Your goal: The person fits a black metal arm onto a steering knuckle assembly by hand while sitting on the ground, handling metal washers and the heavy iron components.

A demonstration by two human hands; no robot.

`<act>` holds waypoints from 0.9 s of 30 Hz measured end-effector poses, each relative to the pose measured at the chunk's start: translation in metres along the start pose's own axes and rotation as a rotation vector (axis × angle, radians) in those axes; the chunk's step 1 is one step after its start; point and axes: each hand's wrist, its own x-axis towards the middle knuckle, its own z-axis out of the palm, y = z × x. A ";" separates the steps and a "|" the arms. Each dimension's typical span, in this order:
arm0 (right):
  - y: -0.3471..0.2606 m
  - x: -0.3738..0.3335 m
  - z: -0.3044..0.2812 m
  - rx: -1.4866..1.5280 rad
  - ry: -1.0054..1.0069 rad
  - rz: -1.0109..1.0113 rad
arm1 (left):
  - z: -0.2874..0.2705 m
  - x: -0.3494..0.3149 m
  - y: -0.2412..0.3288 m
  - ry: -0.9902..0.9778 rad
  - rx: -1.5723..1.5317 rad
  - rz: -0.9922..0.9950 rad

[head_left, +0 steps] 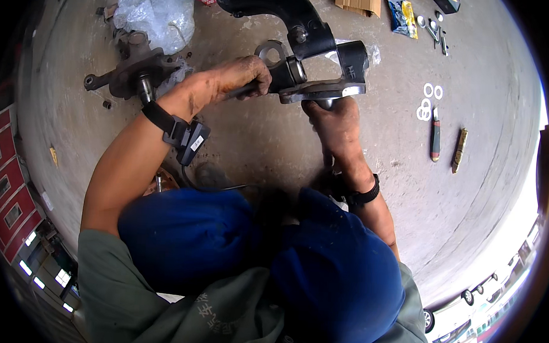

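Observation:
A large black curved axle beam (pixel 280 8) comes in from the top and ends in an eye. Set about that end is a steering knuckle (pixel 284 75) with black arms, a bare metal ring and a shiny flange. My left hand (pixel 244 78) is closed round the knuckle's left arm, its fingers curled over it. Below the flange, my right hand (pixel 338 125) is closed round a round metal stem, mostly hidden by the fingers. Both hands are dirty with grease.
Left lies a rusty old knuckle (pixel 133 67) with a shiny spindle, near crumpled clear plastic (pixel 156 16). On the right floor are white washers (pixel 428 107), a red-and-black handled tool (pixel 435 141) and a brownish bar (pixel 459 151). Farther back are a blue-yellow packet (pixel 402 17) and cardboard (pixel 359 1).

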 end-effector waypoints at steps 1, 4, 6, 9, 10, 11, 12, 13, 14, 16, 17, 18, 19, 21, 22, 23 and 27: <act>-0.002 -0.001 0.000 0.002 0.008 -0.008 | -0.001 -0.001 -0.002 -0.001 -0.038 0.008; 0.003 0.004 0.001 0.008 0.036 -0.058 | 0.001 -0.003 -0.002 0.003 -0.111 0.055; 0.005 0.006 0.002 0.019 0.077 -0.123 | 0.007 -0.007 0.000 0.026 -0.115 0.111; 0.012 0.011 0.004 0.050 0.088 -0.139 | 0.003 -0.009 0.020 -0.063 -0.098 0.161; 0.011 0.010 0.004 0.047 0.090 -0.136 | 0.002 -0.006 0.019 -0.039 -0.148 0.152; 0.010 0.009 0.005 0.044 0.091 -0.133 | 0.001 0.000 0.015 -0.016 -0.199 0.143; 0.009 0.009 0.005 0.042 0.098 -0.130 | 0.001 0.005 0.013 0.006 -0.245 0.136; 0.008 0.009 0.005 0.033 0.086 -0.118 | 0.000 0.007 0.010 -0.002 -0.209 0.137; 0.005 0.009 0.005 0.024 0.073 -0.106 | -0.001 0.006 0.007 0.012 -0.220 0.141; 0.004 0.009 0.003 0.004 0.071 -0.091 | 0.005 -0.001 0.012 0.030 -0.238 0.152; 0.004 0.009 0.002 -0.006 0.074 -0.091 | 0.007 -0.001 0.011 0.015 -0.285 0.189; 0.004 0.008 0.002 -0.016 0.076 -0.089 | 0.009 0.000 0.009 -0.001 -0.333 0.225; 0.003 0.009 0.001 -0.036 0.070 -0.084 | 0.012 -0.001 0.009 -0.016 -0.381 0.261; 0.002 0.012 0.001 -0.075 0.056 -0.075 | 0.024 -0.004 0.012 0.086 -0.389 0.267; 0.004 0.014 0.001 -0.068 0.060 -0.093 | 0.028 -0.005 0.015 0.138 -0.392 0.270; 0.007 0.016 0.002 -0.060 0.064 -0.111 | 0.026 -0.003 0.014 0.133 -0.360 0.268; 0.008 0.018 0.004 -0.017 0.071 -0.192 | 0.023 0.004 0.008 0.129 -0.340 0.264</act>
